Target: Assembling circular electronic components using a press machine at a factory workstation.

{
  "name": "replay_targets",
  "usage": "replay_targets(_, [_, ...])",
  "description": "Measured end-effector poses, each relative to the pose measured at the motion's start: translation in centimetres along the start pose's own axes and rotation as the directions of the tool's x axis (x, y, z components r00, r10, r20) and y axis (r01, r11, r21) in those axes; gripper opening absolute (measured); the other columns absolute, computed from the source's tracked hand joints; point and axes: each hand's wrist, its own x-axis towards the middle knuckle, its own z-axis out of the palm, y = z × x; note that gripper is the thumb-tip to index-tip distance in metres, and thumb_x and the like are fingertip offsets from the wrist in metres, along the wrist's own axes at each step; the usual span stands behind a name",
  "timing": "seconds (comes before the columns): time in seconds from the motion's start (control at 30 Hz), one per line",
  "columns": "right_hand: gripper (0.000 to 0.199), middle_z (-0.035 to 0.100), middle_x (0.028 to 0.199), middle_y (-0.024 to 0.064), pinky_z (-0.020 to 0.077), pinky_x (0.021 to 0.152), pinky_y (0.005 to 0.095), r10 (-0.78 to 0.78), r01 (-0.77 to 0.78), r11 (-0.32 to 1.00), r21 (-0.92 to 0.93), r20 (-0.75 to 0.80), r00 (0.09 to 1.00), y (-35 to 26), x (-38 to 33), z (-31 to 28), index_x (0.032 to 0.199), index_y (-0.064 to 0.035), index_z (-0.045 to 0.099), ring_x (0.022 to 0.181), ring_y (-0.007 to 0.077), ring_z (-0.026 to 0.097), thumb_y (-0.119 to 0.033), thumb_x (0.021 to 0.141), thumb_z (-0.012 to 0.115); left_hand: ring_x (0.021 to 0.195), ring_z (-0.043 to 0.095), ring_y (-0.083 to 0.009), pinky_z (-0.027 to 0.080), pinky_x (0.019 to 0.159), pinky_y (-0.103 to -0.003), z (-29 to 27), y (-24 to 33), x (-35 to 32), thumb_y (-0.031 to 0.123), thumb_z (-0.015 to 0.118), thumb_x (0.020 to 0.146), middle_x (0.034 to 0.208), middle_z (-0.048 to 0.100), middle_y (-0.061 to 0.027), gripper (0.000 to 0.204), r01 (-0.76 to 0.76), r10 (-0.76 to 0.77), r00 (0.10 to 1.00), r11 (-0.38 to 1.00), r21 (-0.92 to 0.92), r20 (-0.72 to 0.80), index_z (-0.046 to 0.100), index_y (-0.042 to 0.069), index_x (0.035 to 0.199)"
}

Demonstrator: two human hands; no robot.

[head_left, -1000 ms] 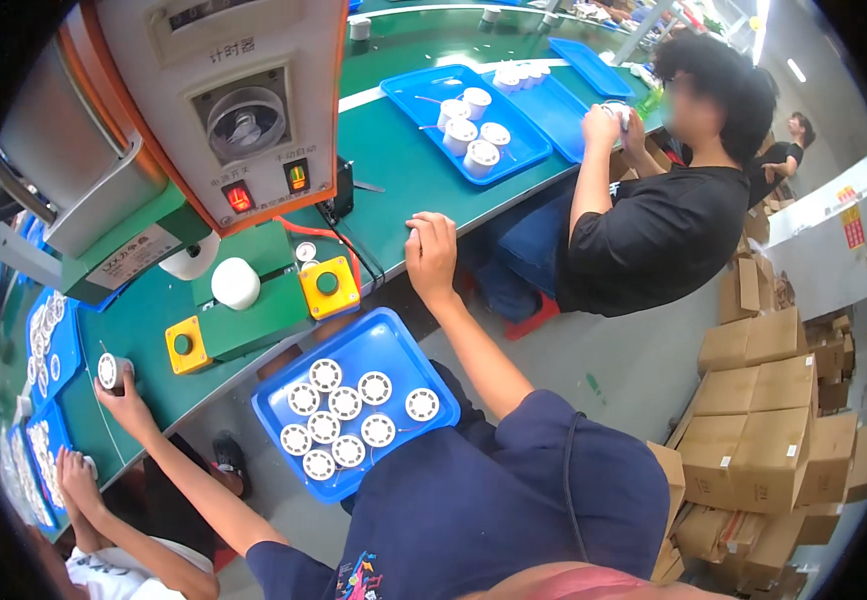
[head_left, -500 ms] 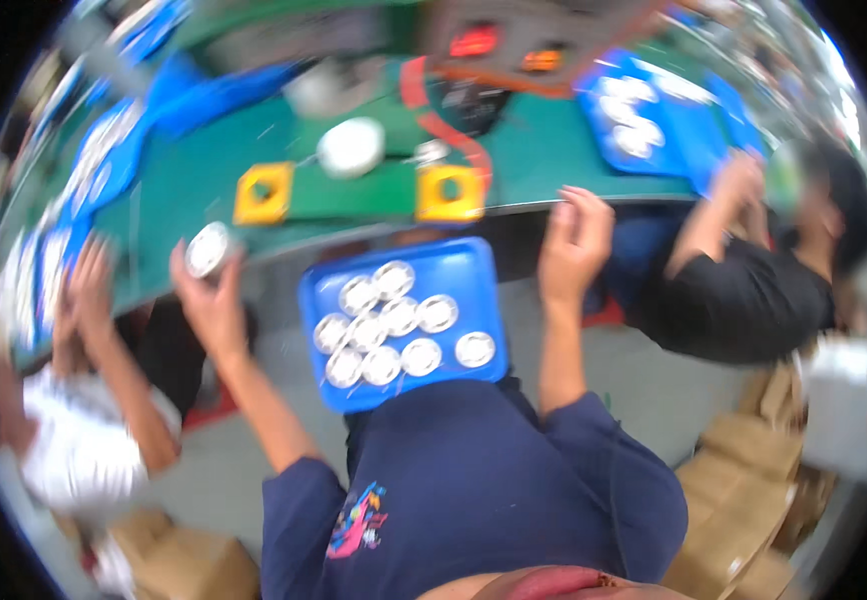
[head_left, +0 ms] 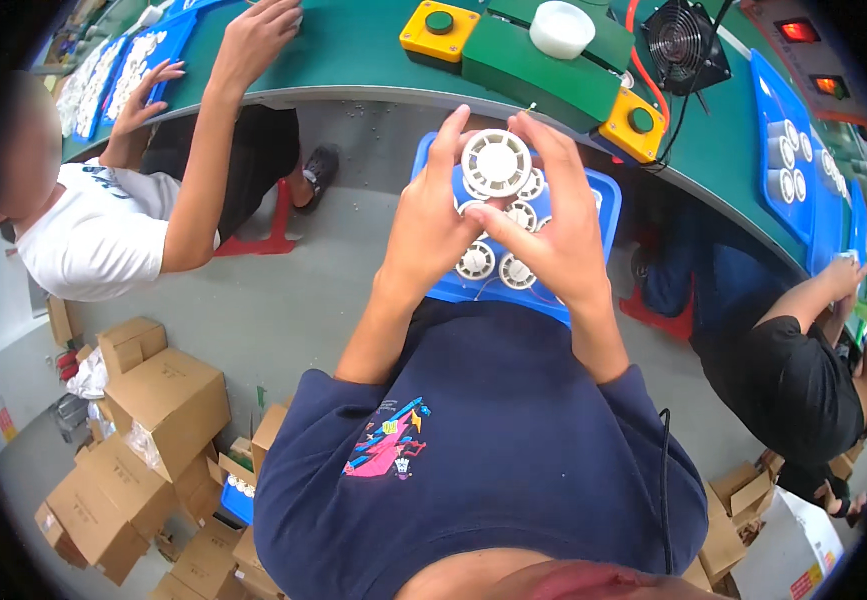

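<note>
Between my left hand [head_left: 428, 222] and my right hand [head_left: 560, 215] is a white round slotted disc [head_left: 497, 163], its face with a ring of slots turned up. The fingers and thumbs of both hands close round its rim from either side. Just beneath them, a blue tray [head_left: 599, 248] rests at my lap. Several similar discs lie in it, among them one disc [head_left: 517, 271] below my right thumb. Thin wires show beside the discs at the tray's near side. My hands hide part of the tray.
Beyond the tray, a green fixture [head_left: 544, 75] with a white round block [head_left: 562, 30] stands on the green table [head_left: 354, 55], between two yellow button boxes [head_left: 440, 32]. A black fan [head_left: 687, 45] stands behind. Co-workers sit on both sides; cardboard boxes [head_left: 169, 400] lie behind left.
My left hand has brought the disc from the left to above the tray. My right hand has come in from the right and now holds it too. The view has turned.
</note>
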Motion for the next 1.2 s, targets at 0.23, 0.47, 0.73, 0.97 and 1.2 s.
replay_targets(0.23, [0.062, 0.066, 0.124, 0.0214, 0.0532, 0.098, 0.0403, 0.069, -0.069, 0.997, -0.025, -0.020, 0.997, 1.0, -0.8, -1.0, 0.130, 0.0047, 0.060, 0.114, 0.0355, 0.067, -0.016, 0.077, 0.086, 0.125, 0.064, -0.0367, 0.052, 0.101, -0.041, 1.1, 0.5, 0.2, 0.002, 0.076, 0.081, 0.135, 0.063, -0.0228, 0.083, -0.110, 0.106, 0.993, 0.992, 0.064, 0.060, 0.039, 0.009, 0.155])
replay_targets(0.47, [0.058, 0.067, 0.122, 0.0203, 0.0539, 0.095, 0.0397, 0.108, -0.108, 0.994, -0.005, -0.045, 0.993, 0.9, -0.6, -1.1, 0.126, 0.0042, 0.062, 0.112, 0.0340, 0.068, -0.016, 0.077, 0.086, 0.123, 0.065, -0.0377, 0.052, 0.101, -0.042, 1.5, 0.4, 0.5, 0.000, 0.075, 0.081, 0.134, 0.064, -0.0205, 0.080, -0.145, 0.142, 0.989, 0.987, 0.067, 0.048, 0.042, 0.009, 0.153])
replay_targets(0.73, [0.065, 0.066, 0.128, 0.0186, 0.0515, 0.100, 0.0402, 0.176, -0.158, 0.974, 0.162, -0.101, 0.979, 2.2, 0.0, -0.4, 0.136, -0.0025, 0.058, 0.118, 0.0324, 0.066, -0.018, 0.079, 0.086, 0.116, 0.067, -0.0360, 0.058, 0.091, -0.040, 2.0, 0.2, 2.9, -0.008, 0.076, 0.072, 0.133, 0.065, -0.0157, 0.078, -0.319, 0.322, 0.946, 0.944, 0.090, -0.028, 0.054, 0.010, 0.144])
replay_targets(0.97, [0.068, 0.067, 0.132, 0.0152, 0.0534, 0.099, 0.0390, -0.135, 0.132, 0.991, -0.032, -0.318, 0.939, 4.5, 6.3, -2.4, 0.139, -0.0056, 0.057, 0.119, 0.0322, 0.067, -0.016, 0.079, 0.087, 0.117, 0.066, -0.0378, 0.059, 0.091, -0.040, 3.3, 0.7, 11.8, -0.015, 0.072, 0.070, 0.134, 0.065, -0.0147, 0.077, -0.588, 0.588, 0.807, 0.809, 0.022, -0.058, 0.055, 0.012, 0.140])
replay_targets(1.2, [0.064, 0.063, 0.136, 0.0147, 0.0449, 0.108, 0.0441, -0.212, 0.172, 0.973, -0.151, -0.307, 0.928, 7.3, 10.9, -3.8, 0.132, -0.0065, 0.059, 0.130, 0.0343, 0.055, -0.029, 0.079, 0.087, 0.120, 0.065, -0.0358, 0.056, 0.096, -0.040, 4.4, -0.9, 15.8, -0.006, 0.077, 0.078, 0.136, 0.065, -0.0137, 0.071, -0.543, 0.543, 0.838, 0.840, 0.016, -0.057, 0.054, 0.012, 0.142])
